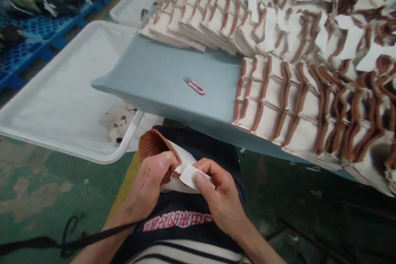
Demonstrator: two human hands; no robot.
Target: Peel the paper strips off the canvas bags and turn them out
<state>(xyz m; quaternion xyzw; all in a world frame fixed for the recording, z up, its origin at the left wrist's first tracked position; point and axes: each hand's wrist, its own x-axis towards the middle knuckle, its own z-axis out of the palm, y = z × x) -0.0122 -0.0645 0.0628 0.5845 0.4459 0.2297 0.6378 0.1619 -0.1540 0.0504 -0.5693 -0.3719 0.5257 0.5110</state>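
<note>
Apparently for steadiness, the left hand (154, 177) pinches the brown-lined fabric pouch (184, 154) over the lap (218, 142), below the near edge of the worktop (148, 74); the right hand's (221, 192) grip pinches a white piece (188, 175) overlapping it, perhaps for tension. Pink snips (196, 86) lie handily near that edge.

Left hand (153, 176) and right hand (220, 189) pinch close together

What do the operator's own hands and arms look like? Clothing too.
Left hand and right hand ungloved; both visible forearms bare, no sleeve in view. Black strap across the left forearm. Dark apron with pink-red, white-edged lettering; black-and-white striped top.
</note>
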